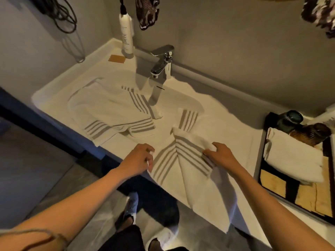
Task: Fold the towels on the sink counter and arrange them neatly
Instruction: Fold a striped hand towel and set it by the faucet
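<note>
Wide white sink counter (226,122) fills the view, and draped across the basin on the left lies a striped towel (112,113), loosely heaped, well apart from both hands and waiting its turn. Front and centre is the towel in hand (192,171), striped end up on the counter edge, its plain length hanging off the front lip toward the floor, so the long axis runs from the counter down toward the person. The right hand (222,153) grips the upper right edge, fingers curled round a bunched fold; the left hand (140,157) pinches the left corner at the stripes. Both sit at the same end, either side of a centre crease, so bringing the edges together looks like the next call. Off right, a folded towel (293,158) rests on a dark tray (272,180). Faucet (161,66) stands behind.
</note>
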### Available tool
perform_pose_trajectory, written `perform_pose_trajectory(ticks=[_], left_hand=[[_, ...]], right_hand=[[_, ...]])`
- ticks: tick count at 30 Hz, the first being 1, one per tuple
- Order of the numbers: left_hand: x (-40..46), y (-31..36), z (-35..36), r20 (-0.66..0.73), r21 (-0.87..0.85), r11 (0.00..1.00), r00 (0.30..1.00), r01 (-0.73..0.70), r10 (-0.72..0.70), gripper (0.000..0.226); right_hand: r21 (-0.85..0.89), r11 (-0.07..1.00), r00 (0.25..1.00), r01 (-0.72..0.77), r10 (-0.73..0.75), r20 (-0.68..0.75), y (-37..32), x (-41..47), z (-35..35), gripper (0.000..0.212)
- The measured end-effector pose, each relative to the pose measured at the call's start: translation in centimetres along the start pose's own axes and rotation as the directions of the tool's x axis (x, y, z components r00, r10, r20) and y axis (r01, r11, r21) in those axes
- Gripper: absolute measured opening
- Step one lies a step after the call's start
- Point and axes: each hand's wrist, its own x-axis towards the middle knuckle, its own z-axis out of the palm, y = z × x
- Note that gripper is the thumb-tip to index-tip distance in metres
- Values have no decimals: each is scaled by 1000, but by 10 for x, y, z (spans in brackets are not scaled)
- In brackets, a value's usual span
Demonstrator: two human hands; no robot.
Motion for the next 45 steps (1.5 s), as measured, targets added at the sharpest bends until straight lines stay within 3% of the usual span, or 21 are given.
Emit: perform_pose_trajectory(ticks=[2, 4, 5, 7, 11, 13, 15, 17, 18, 21, 23, 25, 28, 31, 33, 35, 36, 38, 40, 43, 45], left_hand=[[-24, 3, 8, -157, -182, 968, 967, 172, -201, 52], [-36, 8, 21, -233, -418, 853, 871, 312, -433, 27], [-39, 9, 27, -169, -524, 766, 836, 372, -522, 19], [-42, 16, 31, -5, -664, 599, 799, 447, -601, 44], [-45, 25, 23, 166, -830, 342, 780, 441, -603, 50], [-45, 25, 19, 185, -798, 390, 802, 460, -568, 45], [-40, 20, 19, 120, -675, 559, 819, 481, -561, 34], [-31, 15, 19, -25, -364, 799, 852, 479, -523, 24], [-28, 13, 18, -129, -189, 867, 864, 461, -487, 24], [-2, 11, 17, -380, 57, 957, 892, 285, -243, 31], [29, 11, 20, -323, 153, 960, 930, 235, -177, 42], [64, 15, 28, -171, 199, 939, 954, 280, -248, 59], [97, 22, 46, 49, 171, 911, 921, 374, -387, 73], [105, 31, 50, -3, -62, 900, 902, 431, -432, 56], [103, 47, 44, -21, -250, 860, 885, 445, -465, 46], [95, 67, 38, 172, -449, 731, 853, 514, -493, 42], [89, 78, 37, 287, -471, 680, 826, 562, -485, 41], [88, 84, 42, 395, -324, 749, 802, 578, -448, 34], [95, 88, 47, 317, -205, 832, 839, 516, -443, 26], [115, 93, 43, 163, -338, 801, 869, 494, -467, 32], [139, 91, 48, 239, -343, 786, 857, 515, -457, 53]], right_hand=[[144, 986, 993, 83, -94, 69, -18, -17, 10, 22], [193, 969, 986, 151, -162, 42, -39, -32, 29, 17], [198, 961, 980, 193, -200, 14, -50, -39, 44, 17], [219, 938, 960, 269, -279, 18, -69, -50, 79, 14], [216, 949, 896, 228, -292, 335, -80, -69, 116, 31], [266, 938, 926, 224, -290, 243, -65, -71, 108, 32], [221, 954, 977, 201, -211, 25, -38, -69, 90, 26], [52, 993, 985, 110, -101, -142, -8, -66, 60, 21], [-17, 999, 978, 40, -43, -204, 6, -62, 43, 18], [-141, 988, 929, -62, 5, -370, 46, -33, -11, 19], [-191, 979, 893, -72, -22, -449, 57, 1, -39, 32], [-275, 955, 877, -113, -35, -480, 58, 45, -62, 41], [-525, 838, 937, -146, -54, -345, 56, 103, -72, 51], [-589, 808, 986, -17, -84, -144, 50, 120, -71, 30], [-644, 765, 993, -4, -72, -91, 46, 123, -89, 19], [-727, 682, 993, -85, -1, -118, 41, 126, -118, 24], [-764, 631, 989, -134, 41, -139, 39, 126, -129, 25], [-824, 535, 979, -188, 35, -200, 31, 128, -136, 26], [-838, 525, 971, -146, -84, -222, 15, 133, -123, 25], [-815, 571, 930, 94, -343, -134, -5, 141, -87, 26], [-775, 616, 938, 142, -333, -93, -10, 149, -63, 34]])
